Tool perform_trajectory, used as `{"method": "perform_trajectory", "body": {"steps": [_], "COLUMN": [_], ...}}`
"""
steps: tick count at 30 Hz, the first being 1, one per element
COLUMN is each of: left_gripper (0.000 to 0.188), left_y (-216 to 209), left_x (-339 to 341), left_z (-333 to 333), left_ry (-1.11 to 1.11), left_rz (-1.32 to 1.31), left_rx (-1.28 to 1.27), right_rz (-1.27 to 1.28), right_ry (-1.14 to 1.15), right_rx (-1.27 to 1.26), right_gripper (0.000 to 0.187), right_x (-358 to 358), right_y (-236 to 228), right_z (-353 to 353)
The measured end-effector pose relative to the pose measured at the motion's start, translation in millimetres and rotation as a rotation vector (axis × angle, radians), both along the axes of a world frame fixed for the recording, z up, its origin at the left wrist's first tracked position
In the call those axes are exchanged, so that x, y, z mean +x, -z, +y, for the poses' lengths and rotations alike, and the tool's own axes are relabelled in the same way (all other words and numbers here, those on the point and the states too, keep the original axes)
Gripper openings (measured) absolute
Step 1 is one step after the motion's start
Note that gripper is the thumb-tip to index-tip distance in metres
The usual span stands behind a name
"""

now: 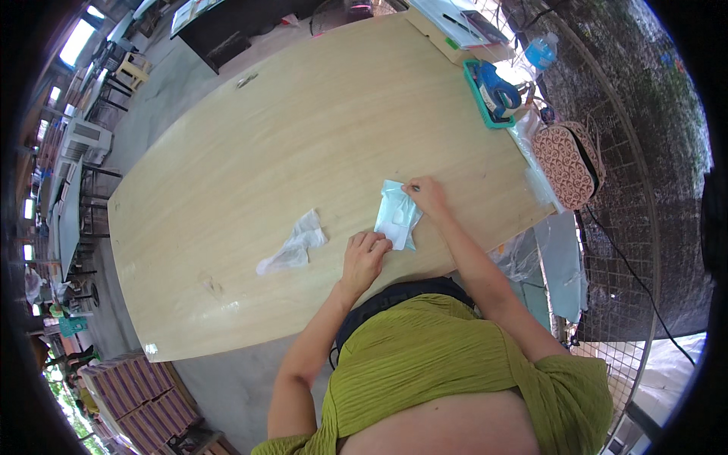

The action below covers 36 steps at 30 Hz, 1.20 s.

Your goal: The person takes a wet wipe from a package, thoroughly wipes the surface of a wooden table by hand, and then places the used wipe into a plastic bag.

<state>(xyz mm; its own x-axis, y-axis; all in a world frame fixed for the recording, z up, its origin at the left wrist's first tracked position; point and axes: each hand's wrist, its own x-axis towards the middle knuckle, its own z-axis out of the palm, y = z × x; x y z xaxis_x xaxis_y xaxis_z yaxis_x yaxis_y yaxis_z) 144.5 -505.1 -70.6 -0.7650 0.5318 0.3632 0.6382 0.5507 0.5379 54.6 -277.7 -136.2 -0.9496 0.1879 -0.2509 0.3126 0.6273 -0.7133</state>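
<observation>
A small pale teal packet (398, 203) lies on the light wooden table close in front of me, with a white patch on its lower half. At its near left corner, my left hand (365, 260) is closed, the fingertips pinching the edge. My right hand (429, 196) is curled in a pinch at the far right corner. Something small and dark shows at those fingertips, too small to name. Left of the packet lies a crumpled, whitish, thin sheet (297, 243), apart from both hands.
At the table's (250, 152) right edge stand a teal tray (485, 102) with a blue tape dispenser (498, 89), a water bottle (541, 51) and a patterned pouch (565, 165). A cardboard box (447, 42) sits far right. Stacked cartons (144, 394) stand on the floor, lower left.
</observation>
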Motion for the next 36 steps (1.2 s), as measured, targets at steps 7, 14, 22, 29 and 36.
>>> {"method": "perform_trajectory", "body": {"steps": [7,14,22,29,36], "left_gripper": [0.015,0.014,0.013,0.019,0.025], "left_y": [11,9,9,2,1], "left_x": [7,4,5,1,-1], "left_z": [5,11,15,12,6], "left_ry": [-0.061,-0.062,-0.012,0.047,0.055], "left_rz": [-0.044,-0.023,-0.128,-0.052,-0.066], "left_rx": [-0.031,0.005,0.006,-0.222,-0.326], "right_rz": [0.436,0.323,0.451,0.056,-0.227], "right_ry": [-0.211,-0.424,-0.444,-0.331,0.054], "right_rx": [-0.043,0.099,0.060,-0.373,-1.359], "right_gripper": [0.012,0.010,0.010,0.001,0.010], "right_x": [35,59,57,44,26], "right_y": [-68,-52,-41,-44,-93], "right_z": [-5,-30,-28,-5,24]}}
